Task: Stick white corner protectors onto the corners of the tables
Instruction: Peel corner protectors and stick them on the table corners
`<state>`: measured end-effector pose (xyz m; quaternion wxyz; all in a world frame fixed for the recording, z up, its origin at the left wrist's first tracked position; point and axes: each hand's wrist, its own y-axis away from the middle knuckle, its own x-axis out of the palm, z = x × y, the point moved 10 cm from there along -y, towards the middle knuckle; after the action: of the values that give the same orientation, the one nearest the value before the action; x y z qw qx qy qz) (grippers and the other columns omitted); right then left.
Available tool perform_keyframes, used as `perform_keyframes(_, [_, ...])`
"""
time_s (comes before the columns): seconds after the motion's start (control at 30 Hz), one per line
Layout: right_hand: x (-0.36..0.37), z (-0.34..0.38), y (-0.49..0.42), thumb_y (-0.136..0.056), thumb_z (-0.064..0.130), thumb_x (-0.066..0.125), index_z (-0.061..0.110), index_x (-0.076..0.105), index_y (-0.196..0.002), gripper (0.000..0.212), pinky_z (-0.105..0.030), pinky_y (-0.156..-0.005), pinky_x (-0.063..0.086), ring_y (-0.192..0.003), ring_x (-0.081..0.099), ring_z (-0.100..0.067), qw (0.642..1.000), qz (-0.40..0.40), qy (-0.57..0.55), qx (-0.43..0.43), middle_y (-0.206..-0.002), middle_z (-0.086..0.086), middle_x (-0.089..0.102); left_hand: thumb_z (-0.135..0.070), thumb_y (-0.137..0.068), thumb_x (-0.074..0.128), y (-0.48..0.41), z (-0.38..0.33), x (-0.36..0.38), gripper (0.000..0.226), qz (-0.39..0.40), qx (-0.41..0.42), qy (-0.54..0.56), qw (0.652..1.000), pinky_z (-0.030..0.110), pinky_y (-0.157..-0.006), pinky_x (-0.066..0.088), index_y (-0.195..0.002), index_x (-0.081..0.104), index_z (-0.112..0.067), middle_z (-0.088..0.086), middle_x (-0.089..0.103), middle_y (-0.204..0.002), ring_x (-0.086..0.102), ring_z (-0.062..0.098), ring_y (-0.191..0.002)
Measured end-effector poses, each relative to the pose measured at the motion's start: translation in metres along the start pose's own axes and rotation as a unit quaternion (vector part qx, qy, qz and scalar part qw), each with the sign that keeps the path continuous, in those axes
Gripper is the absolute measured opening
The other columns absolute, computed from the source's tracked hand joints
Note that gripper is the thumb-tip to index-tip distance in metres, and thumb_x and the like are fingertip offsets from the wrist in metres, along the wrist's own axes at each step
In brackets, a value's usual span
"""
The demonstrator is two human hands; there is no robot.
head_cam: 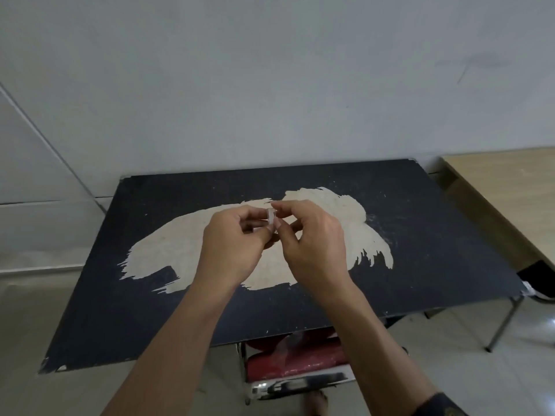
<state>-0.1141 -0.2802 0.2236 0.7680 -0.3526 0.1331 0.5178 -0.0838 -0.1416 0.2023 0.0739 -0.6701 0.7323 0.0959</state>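
Holding a small, half-clear white corner protector [271, 219] between them, the two hands meet in the middle of the frame, above the black table [435, 250]. The left hand [231, 244] has its fingers curled, and its thumb and fingertips pinch the left side of the protector. The right hand [312, 244] is curled too, and its thumb and first finger pinch the same piece from the right side. The protector stands nearly upright between the fingertips, lifted off the table top and not touching it. Under the hands the black surface has a large pale worn patch [180, 244] that spreads across the centre. A light wooden table [510, 190] stands just beside the black one, at the right edge of the frame. Below the near edge of the black table, in the lower middle, a red object [300, 360] lies on a low shelf; I cannot tell what it is. A grey wall [270, 85] fills the upper half.
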Motion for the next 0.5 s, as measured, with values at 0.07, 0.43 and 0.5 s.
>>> perform_keyframes(0.07, [-0.004,-0.001,0.004,-0.091,0.013,0.067,0.025,0.071,-0.115,0.027,-0.013,-0.070,0.046,-0.075,0.062,-0.002,1.000,-0.013,0.019,-0.011,-0.102,0.012,0.070,-0.009,-0.089,0.073,0.000,0.002,0.004,0.013,0.000,0.002,0.002,1.000,0.026,-0.075,0.062,-0.093,0.073,-0.022,0.001,0.076,-0.090,0.075,0.012,-0.076])
perform_keyframes(0.43, [-0.013,-0.006,0.004,-0.092,0.016,0.067,0.023,0.072,-0.107,0.017,-0.031,-0.072,0.053,-0.073,0.065,-0.008,0.998,-0.031,0.045,0.008,-0.098,0.013,0.070,-0.016,-0.093,0.070,-0.002,-0.008,0.014,0.010,-0.014,0.049,-0.041,0.998,0.038,-0.078,0.062,-0.091,0.072,-0.025,-0.001,0.076,-0.088,0.075,0.013,-0.073])
perform_keyframes(0.5, [-0.012,-0.006,0.004,-0.093,0.017,0.066,0.024,0.069,-0.104,0.014,-0.032,-0.072,0.053,-0.073,0.065,-0.007,0.999,-0.028,0.044,0.015,-0.098,0.014,0.070,-0.018,-0.094,0.069,-0.004,-0.008,0.012,0.007,-0.020,0.053,-0.051,0.997,0.038,-0.078,0.062,-0.093,0.075,-0.020,-0.003,0.076,-0.085,0.075,0.012,-0.073])
